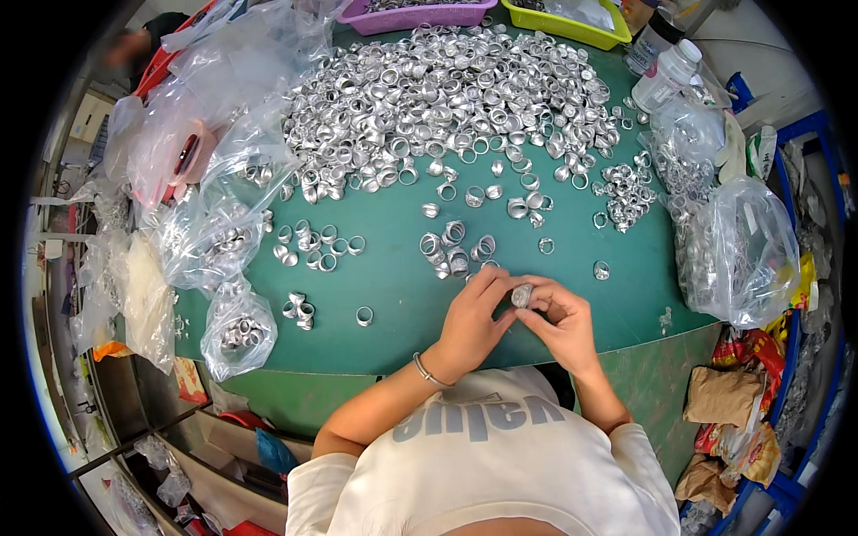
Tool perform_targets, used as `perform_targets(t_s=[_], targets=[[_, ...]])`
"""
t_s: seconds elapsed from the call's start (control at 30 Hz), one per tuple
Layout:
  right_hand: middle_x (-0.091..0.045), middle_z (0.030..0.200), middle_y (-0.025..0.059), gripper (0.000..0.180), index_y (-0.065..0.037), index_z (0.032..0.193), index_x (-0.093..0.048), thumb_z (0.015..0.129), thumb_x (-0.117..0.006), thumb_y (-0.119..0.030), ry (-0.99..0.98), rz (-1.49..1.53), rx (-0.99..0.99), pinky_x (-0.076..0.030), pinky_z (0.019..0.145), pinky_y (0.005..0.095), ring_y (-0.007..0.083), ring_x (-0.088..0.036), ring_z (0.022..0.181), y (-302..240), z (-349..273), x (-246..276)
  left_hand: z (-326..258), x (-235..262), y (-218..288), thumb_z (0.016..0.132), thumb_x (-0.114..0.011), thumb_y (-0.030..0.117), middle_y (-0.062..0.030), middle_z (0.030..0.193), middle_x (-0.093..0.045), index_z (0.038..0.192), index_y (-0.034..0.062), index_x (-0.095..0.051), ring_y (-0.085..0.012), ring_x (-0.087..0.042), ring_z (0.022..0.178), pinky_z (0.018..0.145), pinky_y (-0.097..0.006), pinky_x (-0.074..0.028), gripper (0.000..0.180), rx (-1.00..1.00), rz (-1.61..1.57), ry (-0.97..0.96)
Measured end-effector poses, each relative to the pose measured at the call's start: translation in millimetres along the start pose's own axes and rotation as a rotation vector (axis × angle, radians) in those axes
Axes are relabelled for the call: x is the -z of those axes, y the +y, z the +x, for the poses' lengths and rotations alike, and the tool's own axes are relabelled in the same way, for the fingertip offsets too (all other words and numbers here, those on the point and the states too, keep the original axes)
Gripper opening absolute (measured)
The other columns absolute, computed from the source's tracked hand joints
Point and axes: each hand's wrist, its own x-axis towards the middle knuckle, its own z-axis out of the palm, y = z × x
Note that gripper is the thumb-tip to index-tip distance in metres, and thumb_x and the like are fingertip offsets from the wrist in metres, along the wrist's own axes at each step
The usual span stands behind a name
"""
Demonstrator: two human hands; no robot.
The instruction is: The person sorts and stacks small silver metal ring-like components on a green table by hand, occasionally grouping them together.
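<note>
Both my hands meet over the near edge of the green table (393, 295). Between their fingertips sits one small silver metal ring (522, 295). My left hand (474, 317) pinches it from the left, and a thin bracelet circles that wrist. My right hand (561, 323) grips the same ring from the right. Just beyond my fingers lies a small cluster of rings (454, 250). A huge heap of silver rings (447, 98) covers the far half of the table.
Clear plastic bags of rings (237, 326) line the table's left side, and a large bag (742, 255) stands at the right. A purple tray (420, 13), a yellow-green tray (563, 22) and white bottles (666, 71) sit at the back. Small ring groups (317, 246) lie mid-table.
</note>
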Motion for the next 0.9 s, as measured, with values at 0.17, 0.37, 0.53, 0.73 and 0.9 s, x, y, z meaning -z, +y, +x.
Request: perform_targets(t_s=[0.17, 0.37, 0.53, 0.73, 0.9], targets=[[-0.059, 0.115, 0.0123, 0.013, 0.002, 0.087, -0.062, 0.078, -0.065, 0.012, 0.262, -0.114, 0.081, -0.051, 0.080, 0.0264, 0.0134, -0.060, 0.093, 3.7, -0.6, 21.5, 10.8, -3.5, 6.9, 0.070, -0.073, -0.003, -0.0099, 0.099, -0.055, 0.121, 0.0065, -0.053, -0.0235, -0.058, 0.085, 0.070, -0.031, -0.049, 0.056, 0.121, -0.024, -0.079], [-0.064, 0.104, 0.0153, 0.017, 0.003, 0.082, -0.055, 0.072, -0.067, 0.009, 0.332, -1.081, 0.241, -0.049, 0.077, 0.0327, 0.0261, -0.063, 0.088, -33.2, -8.8, 97.7, 37.9, 2.8, -19.1, 0.074, -0.070, 0.002, -0.0145, 0.110, -0.054, 0.119, 0.0029, -0.051, -0.0329, -0.054, 0.094, 0.079, -0.039, -0.047, 0.049, -0.029, 0.367, 0.007], [-0.058, 0.113, 0.0158, 0.032, -0.001, 0.097, -0.048, 0.072, -0.065, 0.009, 0.317, -1.189, 0.105, -0.040, 0.091, 0.0388, 0.0335, -0.053, 0.104, -28.9, -11.5, 119.3, 84.0, -16.7, -41.7, 0.080, -0.064, 0.006, -0.0149, 0.110, -0.055, 0.117, 0.0015, -0.053, -0.0333, -0.053, 0.099, 0.081, -0.040, -0.046, 0.038, -0.088, 0.501, 0.008], [-0.055, 0.118, 0.0156, 0.035, -0.002, 0.106, -0.051, 0.075, -0.067, 0.002, 0.353, -1.135, 0.229, -0.039, 0.094, 0.0383, 0.0336, -0.051, 0.108, -38.7, 5.7, 103.7, 100.9, -21.8, -55.2, 0.078, -0.057, -0.002, -0.0153, 0.096, -0.060, 0.104, -0.0044, -0.060, -0.0325, -0.059, 0.088, 0.074, -0.037, -0.050, 0.026, -0.012, 0.434, -0.059], [-0.058, 0.108, 0.0146, 0.029, -0.003, 0.106, -0.060, 0.078, -0.065, -0.002, 0.149, -0.998, 0.419, -0.043, 0.090, 0.0391, 0.0324, -0.053, 0.103, -33.5, 59.7, 63.4, 88.6, 5.8, -39.4, 0.085, -0.058, 0.001, -0.0095, 0.089, -0.067, 0.109, -0.0044, -0.063, -0.0111, -0.060, 0.070, 0.065, -0.023, -0.050, 0.024, 0.490, -0.398, -0.146]])
